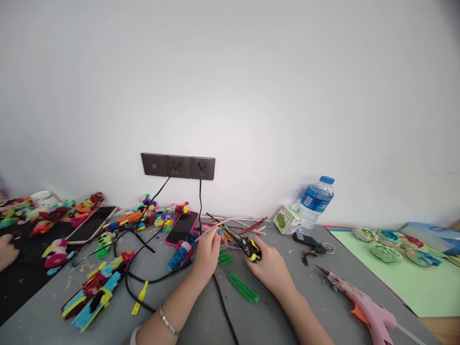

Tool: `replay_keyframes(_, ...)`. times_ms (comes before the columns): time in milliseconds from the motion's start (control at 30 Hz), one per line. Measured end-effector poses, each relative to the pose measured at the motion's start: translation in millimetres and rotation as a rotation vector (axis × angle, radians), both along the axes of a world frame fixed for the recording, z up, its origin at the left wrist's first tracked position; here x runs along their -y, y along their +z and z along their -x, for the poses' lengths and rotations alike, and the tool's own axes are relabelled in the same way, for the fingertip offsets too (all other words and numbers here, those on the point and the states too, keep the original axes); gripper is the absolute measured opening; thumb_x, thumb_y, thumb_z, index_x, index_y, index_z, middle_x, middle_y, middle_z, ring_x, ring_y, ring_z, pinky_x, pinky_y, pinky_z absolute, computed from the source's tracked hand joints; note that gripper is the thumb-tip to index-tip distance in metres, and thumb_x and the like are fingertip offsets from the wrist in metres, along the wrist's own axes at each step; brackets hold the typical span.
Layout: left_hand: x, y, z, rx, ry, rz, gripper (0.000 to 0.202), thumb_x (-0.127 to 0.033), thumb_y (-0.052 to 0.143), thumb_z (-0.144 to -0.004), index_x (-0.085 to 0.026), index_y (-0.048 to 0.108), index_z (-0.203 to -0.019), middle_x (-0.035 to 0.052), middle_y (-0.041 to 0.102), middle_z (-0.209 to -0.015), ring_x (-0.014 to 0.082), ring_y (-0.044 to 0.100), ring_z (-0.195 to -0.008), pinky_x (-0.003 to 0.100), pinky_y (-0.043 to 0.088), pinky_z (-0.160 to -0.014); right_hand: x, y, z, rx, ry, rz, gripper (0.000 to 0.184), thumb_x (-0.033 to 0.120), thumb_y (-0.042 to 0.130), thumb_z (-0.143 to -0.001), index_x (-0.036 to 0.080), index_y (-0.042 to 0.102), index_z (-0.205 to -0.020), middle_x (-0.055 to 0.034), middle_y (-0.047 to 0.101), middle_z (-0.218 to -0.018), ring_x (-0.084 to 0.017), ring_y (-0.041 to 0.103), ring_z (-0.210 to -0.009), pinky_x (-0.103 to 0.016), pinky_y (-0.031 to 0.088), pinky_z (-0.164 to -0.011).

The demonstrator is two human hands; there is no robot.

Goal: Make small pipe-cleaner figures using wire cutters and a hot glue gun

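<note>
My left hand (209, 250) is closed in a pinch, with a small green bit of what looks like pipe cleaner (225, 228) at the fingertips. In my right hand (270, 266) are scissors (247, 246) with black and yellow handles, their tips up against the pinched piece. Below and between my hands lies a bent green pipe cleaner (243, 287). Another folded green pipe cleaner (225, 259) rests just beside my left hand. Behind the hands are loose pink and red pipe cleaners (251, 227), partly hidden.
Left of my hands are a pink-edged phone (182, 228), black cables (134, 275) and colourful pipe-cleaner figures (95, 294). A water bottle (316, 203), small box (287, 219), keys (309, 243) and pink glue gun (362, 302) stand or lie right. Another person's hand (7, 252) shows far left.
</note>
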State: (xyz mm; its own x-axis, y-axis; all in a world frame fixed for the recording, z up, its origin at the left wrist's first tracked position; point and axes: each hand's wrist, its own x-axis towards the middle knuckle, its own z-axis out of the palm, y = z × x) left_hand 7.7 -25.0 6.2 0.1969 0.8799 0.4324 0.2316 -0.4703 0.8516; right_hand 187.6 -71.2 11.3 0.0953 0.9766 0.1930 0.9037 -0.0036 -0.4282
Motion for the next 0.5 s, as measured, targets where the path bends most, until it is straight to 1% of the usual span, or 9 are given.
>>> replay_keyframes(133, 0.0, -0.8, 0.1, -0.009, 0.013, -0.008, 0.036, -0.034, 0.031, -0.097, -0.017, 0.059, -0.083, 0.0050, 0.066, -0.074, 0.0175, 0.061, -0.069, 0.028, 0.045, -0.070, 0.3, -1.8, 0.4, 0.009, -0.024, -0.011, 0.012, 0.024, 0.054, -0.075, 0.024, 0.050, -0.086, -0.0014, 0.066, -0.078, -0.020, 0.062, -0.071, -0.023, 0.031, -0.056)
replay_keyframes(333, -0.2, -3.2, 0.8, -0.013, 0.023, -0.003, 0.034, -0.032, 0.032, -0.097, -0.017, 0.059, -0.082, 0.0047, 0.065, -0.072, 0.0174, 0.060, -0.069, 0.026, 0.044, -0.068, 0.6, -1.9, 1.3, -0.012, -0.031, -0.039, 0.013, 0.025, 0.051, -0.075, 0.024, 0.049, -0.088, -0.0027, 0.066, -0.082, -0.021, 0.062, -0.075, -0.024, 0.035, -0.059)
replay_keyframes(500, -0.3, 0.8, 0.2, 0.047, 0.046, 0.014, 0.032, -0.032, 0.035, -0.095, -0.018, 0.056, -0.076, 0.0037, 0.064, -0.069, 0.0168, 0.060, -0.067, 0.026, 0.043, -0.067, -0.5, -4.2, -1.8, -0.053, -0.035, -0.082, 0.023, 0.029, 0.050, -0.075, 0.023, 0.053, -0.096, -0.0064, 0.067, -0.092, -0.025, 0.062, -0.083, -0.028, 0.041, -0.065)
